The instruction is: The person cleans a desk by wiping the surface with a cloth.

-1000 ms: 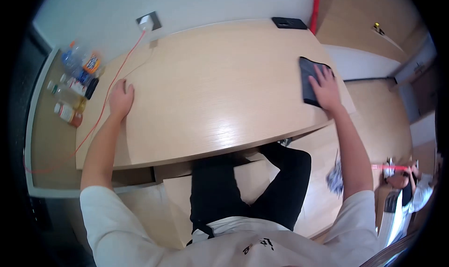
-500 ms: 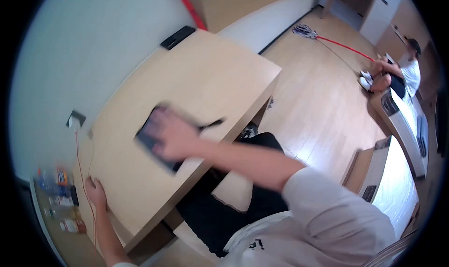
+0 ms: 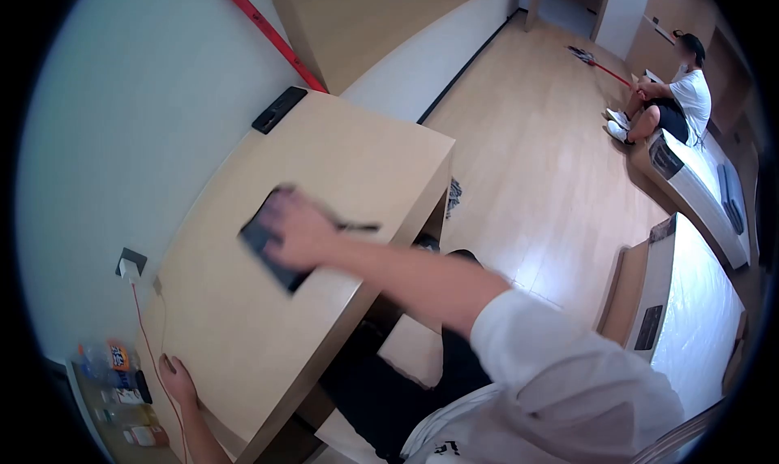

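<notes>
On the pale wooden table [image 3: 381, 155], my right hand [image 3: 296, 228] presses down on a dark, flat, rectangular piece that looks like a folded cloth [image 3: 284, 276]. Its fingers are spread over the top, and motion blurs them. A thin dark strip [image 3: 361, 228] sticks out beyond the wrist; whether it belongs to the cloth I cannot tell. At the table's left edge my left hand [image 3: 178, 380] holds on, thumb side up, with its lower fingers partly hidden. Close to it runs a red cable [image 3: 150, 346] from a white plug [image 3: 129, 267].
Several bottles [image 3: 122, 395] stand left of the table. At the back lie a black box [image 3: 279, 109] and a long red bar [image 3: 268, 34] leaning on the wall. To the right are plastic-wrapped mattresses [image 3: 698, 310], a seated person [image 3: 686, 90] and a mop [image 3: 580, 55].
The view has shifted. My right hand and the dark cloth have slid together over the tabletop, toward its far side. My left hand has stayed at the table edge.
</notes>
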Demonstrator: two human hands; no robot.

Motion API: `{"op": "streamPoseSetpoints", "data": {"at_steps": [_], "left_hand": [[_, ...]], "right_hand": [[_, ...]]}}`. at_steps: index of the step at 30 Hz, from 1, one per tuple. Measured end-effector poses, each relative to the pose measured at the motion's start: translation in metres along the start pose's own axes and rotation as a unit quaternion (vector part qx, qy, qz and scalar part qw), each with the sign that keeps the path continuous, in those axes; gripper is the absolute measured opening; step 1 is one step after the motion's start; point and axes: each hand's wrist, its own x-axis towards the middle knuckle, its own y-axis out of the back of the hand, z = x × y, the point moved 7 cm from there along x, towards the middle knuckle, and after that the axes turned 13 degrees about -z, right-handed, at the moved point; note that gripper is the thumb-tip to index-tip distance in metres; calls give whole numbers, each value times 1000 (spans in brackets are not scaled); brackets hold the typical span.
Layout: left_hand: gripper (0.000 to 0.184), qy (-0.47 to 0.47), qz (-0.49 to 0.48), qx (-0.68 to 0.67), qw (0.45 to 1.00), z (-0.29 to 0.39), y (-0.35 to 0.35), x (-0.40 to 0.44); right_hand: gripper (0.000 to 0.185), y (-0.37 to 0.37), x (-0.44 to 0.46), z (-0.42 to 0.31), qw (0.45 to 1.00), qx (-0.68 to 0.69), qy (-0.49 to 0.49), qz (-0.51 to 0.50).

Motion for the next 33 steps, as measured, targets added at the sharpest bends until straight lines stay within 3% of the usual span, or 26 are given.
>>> {"op": "streamPoseSetpoints", "data": {"at_steps": [4, 8, 12, 15, 22, 23, 26, 29, 33], "left_hand": [[52, -14, 1, -14, 1000, -5, 1, -1], [51, 22, -5, 13, 1000, 26, 9, -14], [50, -7, 5, -8, 1000, 9, 4, -6], [48, -12, 13, 7, 1000, 5, 1, -10], [47, 1, -2, 32, 999, -2, 1, -6], [47, 6, -8, 57, 998, -1, 0, -6], [46, -19, -1, -33, 999, -1, -1, -9], [46, 26, -33, 44, 998, 22, 7, -13], [45, -19, -20, -2, 1000, -17, -1, -10]], "right_hand": [[72, 68, -16, 147, 970, -136, -203, 7], [75, 109, -83, 204, 963, -168, -212, -12], [73, 123, -141, 220, 969, -130, -211, -11], [72, 122, -146, 223, 972, -151, -181, -4], [74, 126, -131, 219, 954, -170, -232, -79], [74, 126, -124, 221, 955, -168, -232, -80], [76, 127, -86, 223, 949, -152, -257, -103], [77, 122, -33, 234, 949, -123, -271, -106], [79, 114, 45, 248, 954, -106, -263, -98]]}}
